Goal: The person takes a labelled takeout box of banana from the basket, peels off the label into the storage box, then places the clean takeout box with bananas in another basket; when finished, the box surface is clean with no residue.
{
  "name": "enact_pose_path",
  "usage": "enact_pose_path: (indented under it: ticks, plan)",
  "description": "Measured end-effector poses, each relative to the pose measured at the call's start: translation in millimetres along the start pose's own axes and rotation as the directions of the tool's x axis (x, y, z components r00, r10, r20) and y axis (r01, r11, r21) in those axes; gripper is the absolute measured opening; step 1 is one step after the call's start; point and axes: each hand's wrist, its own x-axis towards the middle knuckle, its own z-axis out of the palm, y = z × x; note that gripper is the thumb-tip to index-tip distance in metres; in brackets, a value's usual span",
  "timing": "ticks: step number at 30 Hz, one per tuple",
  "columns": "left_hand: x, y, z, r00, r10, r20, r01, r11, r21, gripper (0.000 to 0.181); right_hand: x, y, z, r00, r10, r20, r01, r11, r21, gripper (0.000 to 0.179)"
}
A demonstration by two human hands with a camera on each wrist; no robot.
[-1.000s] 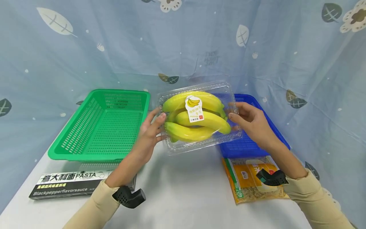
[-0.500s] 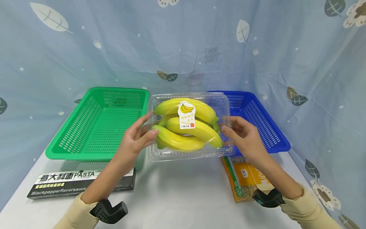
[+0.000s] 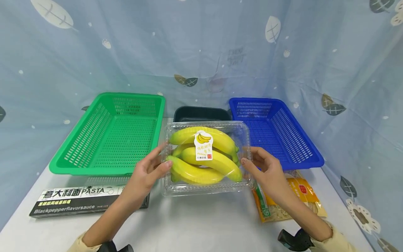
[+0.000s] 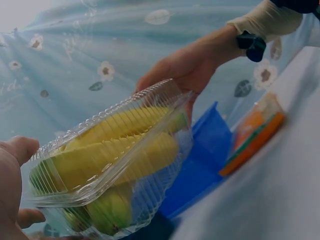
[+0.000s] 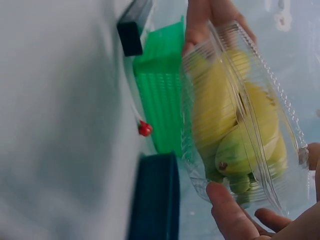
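Observation:
A clear plastic clamshell box of bananas [image 3: 204, 159] is held up over the table, its labelled lid facing the head camera. My left hand [image 3: 146, 173] grips its left side, thumb on the lid's edge and fingers around the side. On the opposite end my right hand [image 3: 267, 171] grips it the same way, with fingertips curling under the box [image 5: 240, 120] in the right wrist view. Several yellow bananas with green ends lie inside; a white label [image 3: 204, 145] sits on the lid. From the left wrist, the box [image 4: 110, 160] appears tilted.
A green basket [image 3: 56, 168] stands at the left and a blue basket [image 3: 315, 162] at the right. Between them is a dark tray [image 3: 201, 110], partly hidden. A pasta box [image 3: 72, 203] lies front left, an orange food packet [image 3: 305, 196] front right. A small red object [image 5: 145, 128] shows in the right wrist view.
Both hands have brought the banana box lower and nearer, slightly left, and levelled its tilt. The dark tray behind it has come into view.

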Motion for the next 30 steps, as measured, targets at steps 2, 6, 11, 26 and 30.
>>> enact_pose_path:
  ticks: [2, 6, 11, 26, 30]
  plan:
    - [-4.1, -5.1, 1.0, 1.000, -0.017, 0.003, 0.017, 1.000, 0.017, 0.066, -4.7, 2.6, 2.5, 1.000, 0.019, 0.001, -0.019, 1.000, -0.002, 0.038]
    - [-10.0, -15.3, 3.9, 0.998, -0.067, -0.014, 0.067, 0.997, 0.024, 0.068, -12.9, 8.5, 10.5, 0.998, 0.061, -0.009, -0.061, 0.998, 0.004, 0.039]
    - [-13.3, -27.0, 9.5, 0.991, -0.130, -0.038, 0.130, 0.991, 0.001, 0.068, -21.0, 17.6, 23.7, 0.991, 0.128, -0.047, -0.129, 0.991, -0.019, 0.041]
    - [-7.1, -61.8, 15.9, 0.970, -0.234, -0.064, 0.234, 0.972, -0.006, 0.073, -23.8, 43.7, 49.3, 0.958, 0.283, -0.045, -0.273, 0.950, 0.148, 0.035]
    - [5.4, -68.8, 14.4, 0.966, -0.250, -0.067, 0.248, 0.968, -0.033, 0.070, -17.3, 48.9, 53.0, 0.939, 0.341, -0.031, -0.331, 0.928, 0.172, 0.044]
